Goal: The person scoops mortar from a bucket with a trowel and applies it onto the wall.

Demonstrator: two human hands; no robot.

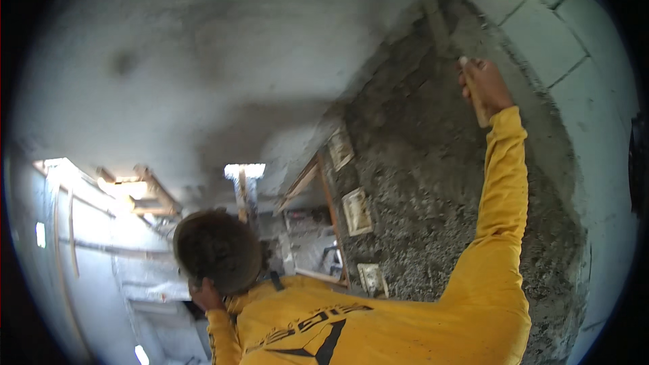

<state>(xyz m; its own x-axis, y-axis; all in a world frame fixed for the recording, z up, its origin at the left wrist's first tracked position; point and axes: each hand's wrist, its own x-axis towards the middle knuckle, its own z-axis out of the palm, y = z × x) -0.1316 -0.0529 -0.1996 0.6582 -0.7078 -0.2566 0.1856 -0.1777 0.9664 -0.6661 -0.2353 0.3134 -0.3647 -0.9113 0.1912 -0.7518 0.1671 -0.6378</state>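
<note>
High on the right, my right hand is closed round the wooden handle of a trowel, held against a wall patch of rough, dark grey mortar. The trowel's blade is hard to tell from the mortar around it. Low at the left, my left hand grips the rim of a round bowl. The bowl is tilted so its inside shows, dark with what looks like mortar. Both my arms are in yellow sleeves.
Three pale rectangular wall boxes sit in a row along the mortar's left edge. Bare light blocks border it on the right. A smooth grey surface spreads at upper left. Wooden framing and bright openings lie beyond the bowl.
</note>
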